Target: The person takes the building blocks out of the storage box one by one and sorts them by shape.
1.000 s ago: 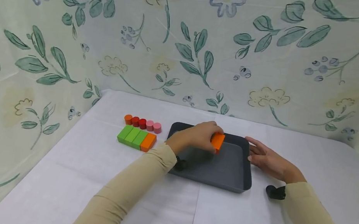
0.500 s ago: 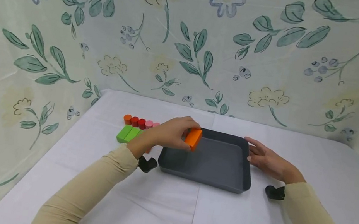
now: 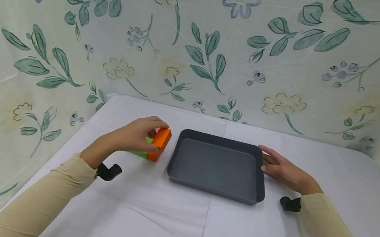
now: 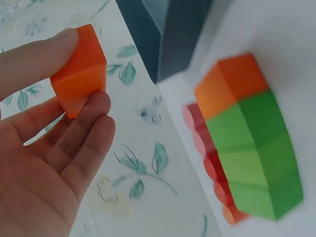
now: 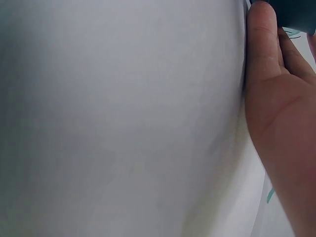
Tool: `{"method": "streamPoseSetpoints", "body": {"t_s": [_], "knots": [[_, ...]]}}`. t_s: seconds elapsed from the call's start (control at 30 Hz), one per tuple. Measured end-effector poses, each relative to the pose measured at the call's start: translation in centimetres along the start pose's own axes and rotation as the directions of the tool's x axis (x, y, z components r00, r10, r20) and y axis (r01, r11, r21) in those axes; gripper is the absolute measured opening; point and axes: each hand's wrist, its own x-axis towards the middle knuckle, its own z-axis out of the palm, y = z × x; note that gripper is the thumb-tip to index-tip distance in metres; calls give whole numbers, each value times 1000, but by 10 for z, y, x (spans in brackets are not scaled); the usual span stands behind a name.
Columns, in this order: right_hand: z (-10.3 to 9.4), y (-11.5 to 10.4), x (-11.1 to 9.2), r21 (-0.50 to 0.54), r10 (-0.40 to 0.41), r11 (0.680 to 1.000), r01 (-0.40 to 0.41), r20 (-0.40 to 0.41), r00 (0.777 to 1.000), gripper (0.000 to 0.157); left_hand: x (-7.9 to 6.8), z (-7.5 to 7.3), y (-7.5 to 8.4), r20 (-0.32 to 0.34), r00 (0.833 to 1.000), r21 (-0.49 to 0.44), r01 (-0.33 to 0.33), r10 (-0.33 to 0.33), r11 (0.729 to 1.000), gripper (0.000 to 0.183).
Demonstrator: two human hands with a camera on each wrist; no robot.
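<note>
Between thumb and fingertips, my left hand (image 3: 137, 134) pinches an orange block (image 4: 86, 61). In the head view it is over the right end of a block row, overlapping another orange block (image 3: 153, 156); the left wrist view shows the held block apart from the row. That row continues with several green blocks (image 4: 254, 158). Beside them stand small red, pink and orange cylinders (image 4: 212, 165), mostly hidden behind my hand in the head view. My right hand (image 3: 284, 170) rests with relaxed fingers against the right side of a dark grey tray (image 3: 218, 164), thumb at its wall.
The tray lies with nothing in it, right of the blocks. A white cloth (image 3: 166, 222) covers the table. Floral fabric (image 3: 201, 45) hangs behind and at the sides. Each wrist wears a small black camera mount (image 3: 109, 172).
My left hand has carried the orange block leftward from over the tray to the right end of the block row. The right hand has stayed at the tray's side.
</note>
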Motion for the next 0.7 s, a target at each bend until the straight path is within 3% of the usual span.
{"method": "streamPoseSetpoints", "body": {"t_s": [0.3, 0.5, 0.7], "knots": [[-2, -1, 0, -14, 13, 1000, -13, 3, 1000, 90, -39, -15, -58, -72, 990, 32, 122, -120, 992, 61], [-1, 1, 1, -5, 13, 1000, -14, -3, 1000, 90, -52, -20, -93, -78, 973, 11, 221, -219, 975, 66], [0, 1, 0, -2, 15, 1000, -15, 1, 1000, 90, -57, -20, -116, -55, 951, -2, 304, -304, 953, 65]]}}
